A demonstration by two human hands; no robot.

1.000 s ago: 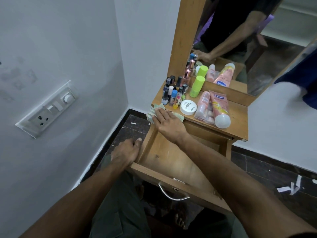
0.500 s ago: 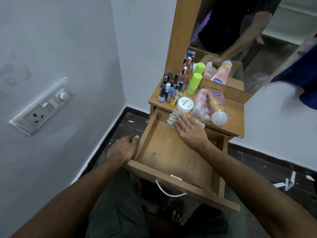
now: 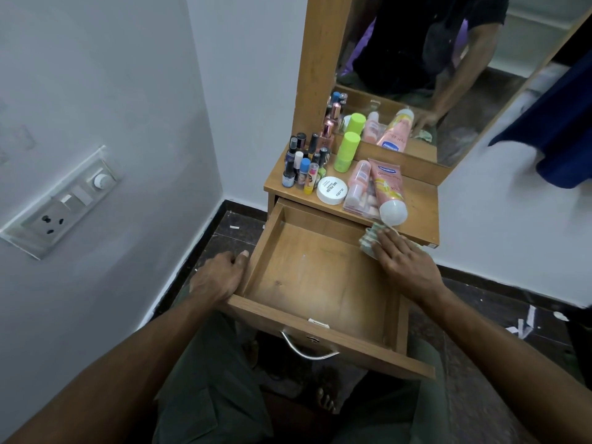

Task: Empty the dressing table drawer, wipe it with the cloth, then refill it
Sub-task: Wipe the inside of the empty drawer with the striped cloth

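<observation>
The drawer [image 3: 320,283] stood pulled out and bare between the hands. The left hand [image 3: 219,277] curled closed over its left wall. The right hand [image 3: 405,262] lay flat with fingers spread, pressing the cloth [image 3: 368,240] at the far right corner, against the right wall. Just beyond the right hand, the pink tube [image 3: 387,190] overhung the tabletop [image 3: 423,216] edge above the cloth. A white jar [image 3: 332,190] and small bottles [image 3: 304,165] crowded farther left.

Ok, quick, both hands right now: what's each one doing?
Left hand: closed on the drawer's left wall, steadying it.
Right hand: flat and open, pressing the cloth at the drawer's back right corner.
</observation>
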